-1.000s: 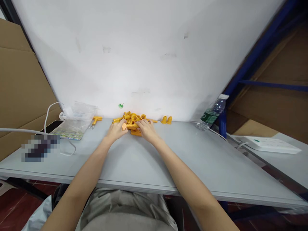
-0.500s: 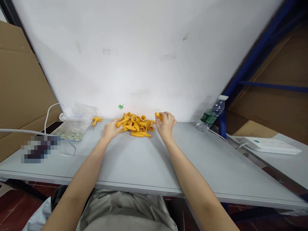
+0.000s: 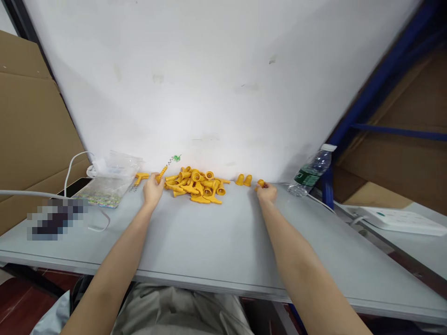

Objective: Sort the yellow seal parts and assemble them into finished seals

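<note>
My left hand is closed around a yellow corkscrew, its metal spiral tilted up and to the right. Just right of that hand lies a pile of yellow corkscrew parts, a mix of handles and hollow bell-shaped pieces. Low over the tabletop farther right, my right hand pinches a yellow cap, partly hidden by the fingers. Two yellow bell-shaped caps stand side by side to its left, against the wall. Left of my left hand, a yellow corkscrew handle lies with metal spirals beside it.
A clear plastic bag and a white cable occupy the left side. At the right, a bottle leans by a blue post, with a white power strip beyond. The white wall bounds the back.
My right hand has moved right and down with its yellow cap, revealing two standing caps. My left hand has shifted slightly left from the pile, and the corkscrew's spiral now points upward.
</note>
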Motion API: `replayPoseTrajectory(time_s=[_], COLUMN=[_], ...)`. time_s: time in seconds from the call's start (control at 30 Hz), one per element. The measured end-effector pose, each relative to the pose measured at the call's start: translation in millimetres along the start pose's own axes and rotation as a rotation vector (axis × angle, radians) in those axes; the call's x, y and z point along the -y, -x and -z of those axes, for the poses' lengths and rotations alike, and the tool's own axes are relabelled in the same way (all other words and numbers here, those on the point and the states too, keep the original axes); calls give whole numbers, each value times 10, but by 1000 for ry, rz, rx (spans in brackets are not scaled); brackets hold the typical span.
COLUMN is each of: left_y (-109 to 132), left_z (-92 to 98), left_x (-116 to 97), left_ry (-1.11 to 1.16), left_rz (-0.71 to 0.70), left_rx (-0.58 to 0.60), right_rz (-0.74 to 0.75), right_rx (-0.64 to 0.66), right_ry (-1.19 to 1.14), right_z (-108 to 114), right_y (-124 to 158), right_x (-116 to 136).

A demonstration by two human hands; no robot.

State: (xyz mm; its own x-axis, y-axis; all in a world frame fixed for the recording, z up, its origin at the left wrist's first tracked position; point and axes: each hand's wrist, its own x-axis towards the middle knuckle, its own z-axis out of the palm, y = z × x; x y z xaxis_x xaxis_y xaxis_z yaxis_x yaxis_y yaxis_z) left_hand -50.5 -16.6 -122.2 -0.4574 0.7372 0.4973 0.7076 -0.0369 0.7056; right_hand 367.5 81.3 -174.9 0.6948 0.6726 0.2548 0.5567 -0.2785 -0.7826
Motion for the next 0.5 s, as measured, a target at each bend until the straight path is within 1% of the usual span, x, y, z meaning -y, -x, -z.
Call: replayPoseTrajectory(time_s=[0.1, 0.3, 0.43, 0.5], left_y=[-24, -88, -92, -78], left_z=[-51, -165, -216, -225], left_x=[53, 210, 317, 333], left_ry=[103, 322, 492, 516], left_rz=[41, 122, 158, 178], left_rx=[-35, -71, 6, 57], right_rz=[-59, -71, -74, 13], right_rx=[29, 80, 110, 90], right_ry=[32, 41, 62, -14], right_z=[-29, -79, -134, -168], right_y=[-93, -196, -249, -279], right_x=[36, 90, 69, 39])
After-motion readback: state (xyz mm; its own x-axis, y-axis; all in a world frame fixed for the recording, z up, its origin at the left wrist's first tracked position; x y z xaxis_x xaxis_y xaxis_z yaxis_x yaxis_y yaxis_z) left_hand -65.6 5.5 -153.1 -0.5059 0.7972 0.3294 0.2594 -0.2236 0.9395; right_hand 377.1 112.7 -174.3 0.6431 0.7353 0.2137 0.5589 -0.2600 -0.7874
